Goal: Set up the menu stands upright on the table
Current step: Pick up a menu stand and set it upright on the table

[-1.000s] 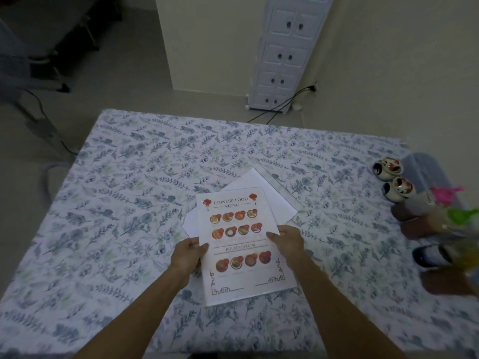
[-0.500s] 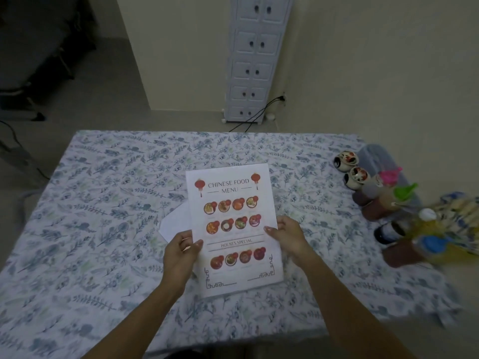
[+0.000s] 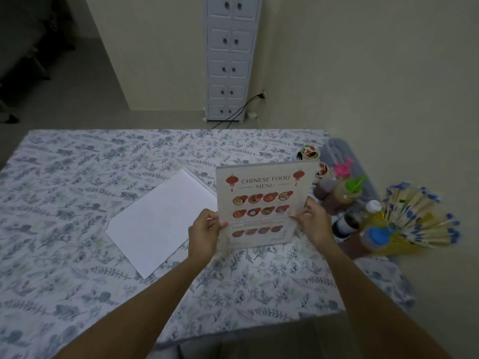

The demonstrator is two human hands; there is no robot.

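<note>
A clear menu stand [image 3: 264, 203] with a "Chinese Food Menu" sheet stands nearly upright on the floral tablecloth [image 3: 77, 203], right of the table's middle. My left hand [image 3: 204, 231] grips its left edge and my right hand [image 3: 311, 221] grips its right edge. Its bottom edge rests on or just above the cloth. A second menu stand [image 3: 158, 221] lies flat to the left, showing only a white face.
Sauce bottles [image 3: 347, 190] with pink, green, white and blue caps crowd the table's right edge, beside two small painted jars [image 3: 308, 152] and a yellow holder of chopsticks [image 3: 414, 218]. A white drawer cabinet [image 3: 229, 58] stands against the far wall.
Both hands lifted the menu stand off the flat white one, carried it to the right and tilted it up to near vertical. My view swung right, bringing the bottles closer.
</note>
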